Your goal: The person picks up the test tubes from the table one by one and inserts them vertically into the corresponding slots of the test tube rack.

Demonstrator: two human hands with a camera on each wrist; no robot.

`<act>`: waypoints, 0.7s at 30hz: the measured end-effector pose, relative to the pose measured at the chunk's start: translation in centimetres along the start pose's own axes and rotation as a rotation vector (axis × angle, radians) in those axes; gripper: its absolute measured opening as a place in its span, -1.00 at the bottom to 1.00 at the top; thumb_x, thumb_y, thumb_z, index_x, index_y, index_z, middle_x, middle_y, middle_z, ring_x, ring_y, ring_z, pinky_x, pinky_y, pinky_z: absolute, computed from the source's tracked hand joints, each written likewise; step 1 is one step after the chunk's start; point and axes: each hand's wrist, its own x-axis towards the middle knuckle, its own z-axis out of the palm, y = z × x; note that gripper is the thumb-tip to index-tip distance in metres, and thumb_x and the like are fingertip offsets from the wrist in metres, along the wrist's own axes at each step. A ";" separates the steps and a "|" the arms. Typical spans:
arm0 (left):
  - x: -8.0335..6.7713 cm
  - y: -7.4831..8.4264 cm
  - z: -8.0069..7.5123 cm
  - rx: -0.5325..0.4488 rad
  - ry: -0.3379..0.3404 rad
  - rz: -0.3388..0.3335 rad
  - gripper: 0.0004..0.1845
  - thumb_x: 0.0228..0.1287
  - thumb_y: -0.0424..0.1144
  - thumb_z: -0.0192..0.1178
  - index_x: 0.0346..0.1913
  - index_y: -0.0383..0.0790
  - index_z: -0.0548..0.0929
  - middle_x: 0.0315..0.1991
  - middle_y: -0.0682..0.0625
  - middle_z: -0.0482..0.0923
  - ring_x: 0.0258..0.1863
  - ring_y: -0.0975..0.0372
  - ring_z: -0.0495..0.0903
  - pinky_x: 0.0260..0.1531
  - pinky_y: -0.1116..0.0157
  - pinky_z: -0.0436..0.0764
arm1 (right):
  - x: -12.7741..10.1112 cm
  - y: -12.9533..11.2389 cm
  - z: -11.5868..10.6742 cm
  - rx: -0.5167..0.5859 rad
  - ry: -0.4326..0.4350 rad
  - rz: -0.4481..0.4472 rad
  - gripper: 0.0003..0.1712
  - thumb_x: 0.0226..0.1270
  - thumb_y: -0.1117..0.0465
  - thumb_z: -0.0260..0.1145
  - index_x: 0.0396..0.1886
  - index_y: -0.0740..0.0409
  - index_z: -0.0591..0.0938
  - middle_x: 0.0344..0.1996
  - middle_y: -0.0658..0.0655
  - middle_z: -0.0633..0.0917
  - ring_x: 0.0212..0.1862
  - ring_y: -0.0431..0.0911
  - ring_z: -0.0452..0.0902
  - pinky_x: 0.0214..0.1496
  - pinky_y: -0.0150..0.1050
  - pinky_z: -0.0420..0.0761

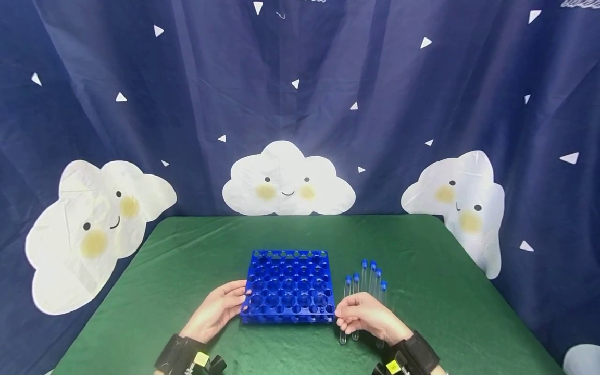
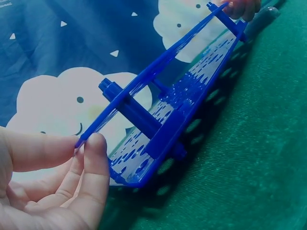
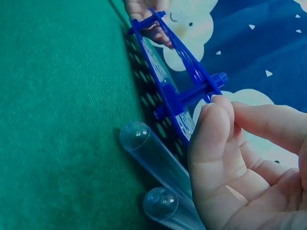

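One blue tube rack (image 1: 289, 286) sits on the green table (image 1: 187, 260), pinched at its near corners by the left hand (image 1: 217, 310) and right hand (image 1: 367, 315). Six capped test tubes (image 1: 370, 281) lie just right, their lower ends partly hidden behind the right hand.

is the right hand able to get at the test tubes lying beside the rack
Probably yes: the right hand pinches the blue rack at its near right corner, directly over the test tubes, with nothing between them.
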 end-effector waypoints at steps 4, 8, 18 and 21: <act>0.1 -0.1 0.1 0.002 0.005 -0.009 -0.43 0.34 -0.54 0.01 0.37 -0.55 0.14 -0.08 0.09 0.65 -0.13 0.36 0.65 -0.06 0.45 0.65 | -0.1 0.1 0.0 -0.001 -0.010 0.003 -0.87 0.37 0.30 0.19 -0.25 0.31 0.61 -0.49 -0.04 0.70 -0.45 -0.26 0.64 -0.37 -0.43 0.68; 0.2 -0.3 0.1 0.021 0.020 -0.017 -0.41 0.35 -0.52 0.02 0.39 -0.55 0.10 -0.06 0.09 0.64 -0.13 0.36 0.65 -0.05 0.44 0.65 | -0.2 0.1 0.0 -0.010 0.001 0.012 -0.85 0.37 0.30 0.18 -0.24 0.33 0.61 -0.49 -0.02 0.70 -0.45 -0.25 0.64 -0.38 -0.41 0.69; 0.2 -0.2 0.0 0.044 0.026 -0.023 -0.37 0.35 -0.51 0.04 0.40 -0.59 0.07 -0.05 0.08 0.66 -0.13 0.36 0.66 -0.08 0.45 0.65 | -0.7 -0.7 -0.2 -0.053 0.012 0.025 -0.75 0.37 0.28 0.20 -0.17 0.45 0.58 -0.45 0.04 0.72 -0.39 -0.19 0.67 -0.28 -0.32 0.73; 0.2 -0.1 0.1 0.042 0.012 -0.020 -0.38 0.34 -0.52 0.03 0.39 -0.61 0.07 -0.05 0.08 0.67 -0.14 0.36 0.66 -0.08 0.44 0.66 | -0.9 -1.1 -0.5 -0.102 0.032 0.017 -0.71 0.38 0.27 0.20 -0.14 0.50 0.57 -0.44 0.06 0.71 -0.38 -0.17 0.67 -0.27 -0.29 0.74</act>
